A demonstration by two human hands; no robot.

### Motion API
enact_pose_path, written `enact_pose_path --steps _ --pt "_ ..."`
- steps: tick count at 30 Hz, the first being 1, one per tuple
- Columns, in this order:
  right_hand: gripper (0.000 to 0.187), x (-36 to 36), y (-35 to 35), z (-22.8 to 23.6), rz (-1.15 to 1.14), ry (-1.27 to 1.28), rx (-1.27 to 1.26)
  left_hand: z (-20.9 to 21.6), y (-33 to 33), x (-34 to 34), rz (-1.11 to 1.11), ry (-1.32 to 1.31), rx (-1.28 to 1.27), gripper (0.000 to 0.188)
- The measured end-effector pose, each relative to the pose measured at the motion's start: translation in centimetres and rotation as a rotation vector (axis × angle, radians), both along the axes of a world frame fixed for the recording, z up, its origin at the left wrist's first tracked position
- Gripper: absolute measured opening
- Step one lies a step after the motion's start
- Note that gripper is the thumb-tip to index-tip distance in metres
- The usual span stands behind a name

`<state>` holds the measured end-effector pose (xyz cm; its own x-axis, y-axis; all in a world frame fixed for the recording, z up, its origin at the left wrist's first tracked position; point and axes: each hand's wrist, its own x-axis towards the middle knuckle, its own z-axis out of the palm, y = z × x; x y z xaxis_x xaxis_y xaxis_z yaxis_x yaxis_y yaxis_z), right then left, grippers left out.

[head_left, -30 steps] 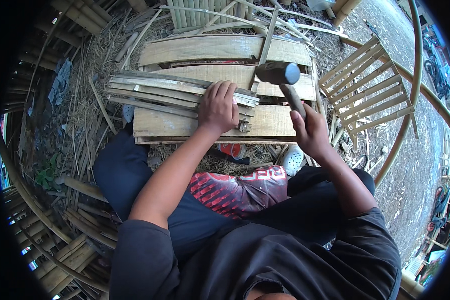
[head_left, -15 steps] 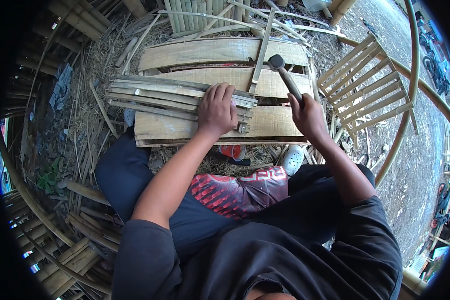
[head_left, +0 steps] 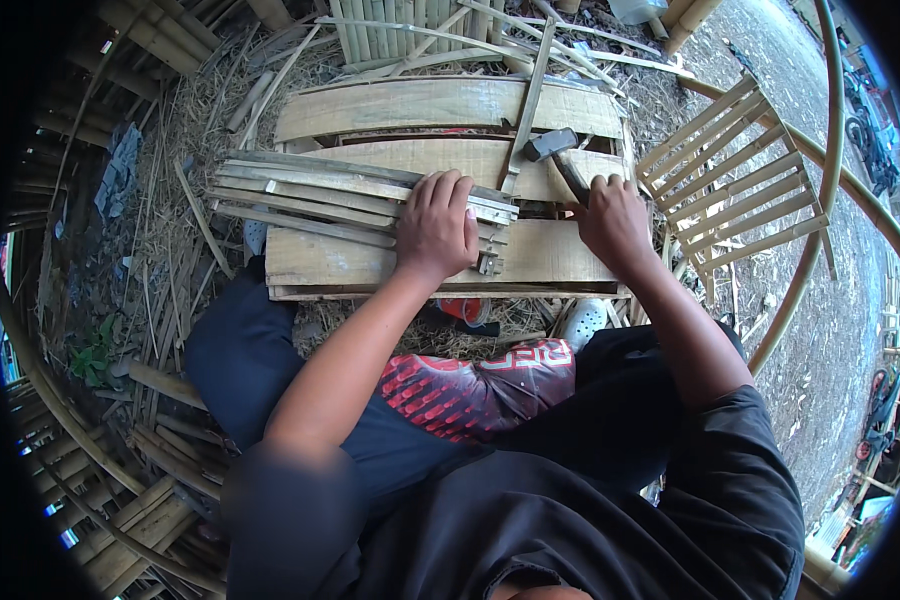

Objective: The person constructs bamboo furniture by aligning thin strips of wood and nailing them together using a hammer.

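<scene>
On my feed, left hand (head_left: 437, 222) clasps the bamboo slat bundle (head_left: 315, 186), which lies across the left of the plank bench (head_left: 330, 262). Right hand (head_left: 615, 225) is fisted round the wooden-handled hammer (head_left: 551, 145), head just beside the single slat (head_left: 533, 100); can't tell if it touches. Risks I see: stray leftward swing could catch left fingers; loose hold could let slats splay.

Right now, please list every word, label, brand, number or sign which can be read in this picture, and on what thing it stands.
Red-and-dark patterned cloth at the lap: large pale, red-edged lettering; its wording is not copied here.
Red object under the plank table: any marking is too small to tell.
Distant clutter, right edge: too small and blurred to read.
Hammer and wooden strips: none visible.
</scene>
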<state>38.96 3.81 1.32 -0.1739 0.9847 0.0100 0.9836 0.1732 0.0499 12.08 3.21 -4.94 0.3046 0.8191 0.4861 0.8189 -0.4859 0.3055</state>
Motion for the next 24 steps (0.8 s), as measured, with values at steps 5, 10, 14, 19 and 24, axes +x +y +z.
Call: enact_pose_path --steps 5,10,14,19,24 --pt "0.045 -2.3 2.6 1.0 -0.035 0.150 0.120 0.1 0.1 0.1 -0.004 -0.011 0.007 0.040" --pt "0.049 -4.2 4.5 0.6 0.101 0.348 0.065 0.5 0.1 0.1 -0.009 -0.017 0.005 0.040" --pt "0.056 -5.3 5.2 1.1 0.110 0.358 -0.596 0.4 0.0 0.0 0.007 -0.015 0.013 0.039" --pt "0.047 -4.7 6.6 -0.9 0.206 0.373 -0.510 0.6 0.0 0.0 -0.002 -0.022 0.015 0.040" --pt "0.042 -5.0 6.8 -1.0 0.228 0.380 -0.586 0.6 -0.1 0.0 0.000 -0.028 0.011 0.040"
